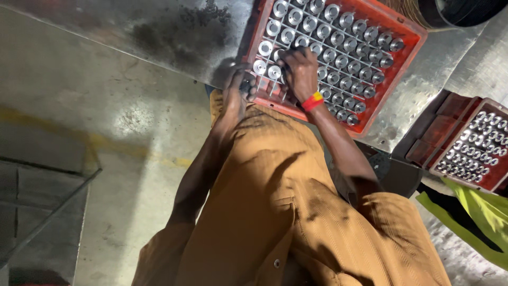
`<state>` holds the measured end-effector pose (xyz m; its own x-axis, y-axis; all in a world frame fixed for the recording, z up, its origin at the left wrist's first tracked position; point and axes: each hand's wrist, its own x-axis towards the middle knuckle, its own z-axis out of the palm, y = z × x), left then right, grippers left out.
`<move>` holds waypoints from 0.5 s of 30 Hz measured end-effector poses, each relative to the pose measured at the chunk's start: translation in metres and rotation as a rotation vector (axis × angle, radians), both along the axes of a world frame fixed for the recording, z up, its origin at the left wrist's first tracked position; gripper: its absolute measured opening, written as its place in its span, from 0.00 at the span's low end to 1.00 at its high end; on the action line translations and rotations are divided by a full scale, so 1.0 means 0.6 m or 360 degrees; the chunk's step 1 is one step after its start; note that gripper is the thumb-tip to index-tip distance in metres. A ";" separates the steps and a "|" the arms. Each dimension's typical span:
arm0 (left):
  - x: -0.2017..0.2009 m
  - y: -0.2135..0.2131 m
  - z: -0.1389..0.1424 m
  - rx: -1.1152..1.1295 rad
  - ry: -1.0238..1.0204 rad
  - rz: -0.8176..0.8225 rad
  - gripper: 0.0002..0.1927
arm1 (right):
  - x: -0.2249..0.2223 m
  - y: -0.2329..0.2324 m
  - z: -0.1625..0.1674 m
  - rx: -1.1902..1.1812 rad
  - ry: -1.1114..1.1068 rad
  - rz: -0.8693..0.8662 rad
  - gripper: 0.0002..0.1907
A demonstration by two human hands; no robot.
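Observation:
A red plastic tray (407, 32) stands on a metal table and holds rows of several round silvery metal parts (346, 53). My right hand (300, 71), with a red and yellow band at the wrist, lies palm down over the tray's near left rows. Its fingers are bent onto the parts, and I cannot see whether they grip one. My left hand (237, 90) is at the tray's near left corner, with its fingers curled around a small dark part (245, 86). My brown shirt fills the lower middle of the view.
A second red tray (495, 182) with the same metal parts sits lower at the right, above stacked red crates (442, 130). A yellow-green cloth (484, 217) lies below it. The steel tabletop (159, 32) is stained dark. A concrete floor and a metal frame (47, 196) are at the left.

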<state>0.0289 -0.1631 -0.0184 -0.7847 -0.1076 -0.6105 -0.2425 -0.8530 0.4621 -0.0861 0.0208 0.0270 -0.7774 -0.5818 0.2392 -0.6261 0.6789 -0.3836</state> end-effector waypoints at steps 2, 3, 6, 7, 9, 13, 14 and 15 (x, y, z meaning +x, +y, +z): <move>0.004 -0.004 -0.002 -0.0086 -0.0016 -0.0081 0.11 | -0.005 -0.013 0.003 0.0192 -0.0077 0.0084 0.17; 0.004 -0.006 -0.001 -0.0134 -0.0025 -0.0119 0.12 | -0.008 -0.020 0.006 0.0253 -0.0074 0.0067 0.16; 0.002 -0.008 0.008 -0.0139 0.0065 -0.0104 0.15 | -0.009 -0.024 0.020 0.0229 -0.0054 0.0006 0.13; -0.002 -0.008 0.013 -0.0206 0.0082 -0.0161 0.16 | -0.007 -0.021 0.026 0.0075 -0.0045 -0.0005 0.14; -0.008 -0.006 0.023 -0.0336 0.0109 -0.0271 0.20 | 0.013 -0.016 0.033 -0.0312 -0.0292 -0.0125 0.15; -0.015 0.021 0.048 -0.0662 0.0262 -0.0459 0.20 | 0.075 -0.030 0.027 -0.1046 -0.1609 -0.0200 0.13; -0.017 0.027 0.053 -0.0841 0.0313 -0.0439 0.21 | 0.080 -0.034 0.024 -0.1179 -0.1985 -0.0116 0.15; -0.020 0.031 0.056 -0.1016 0.0361 -0.0415 0.22 | 0.081 -0.039 0.021 -0.1227 -0.1936 -0.0248 0.13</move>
<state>0.0172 -0.1448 0.0150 -0.9333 -0.1807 -0.3103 -0.2404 -0.3275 0.9138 -0.0377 -0.0028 0.0397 -0.7659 -0.5078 -0.3944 0.4073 0.0915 -0.9087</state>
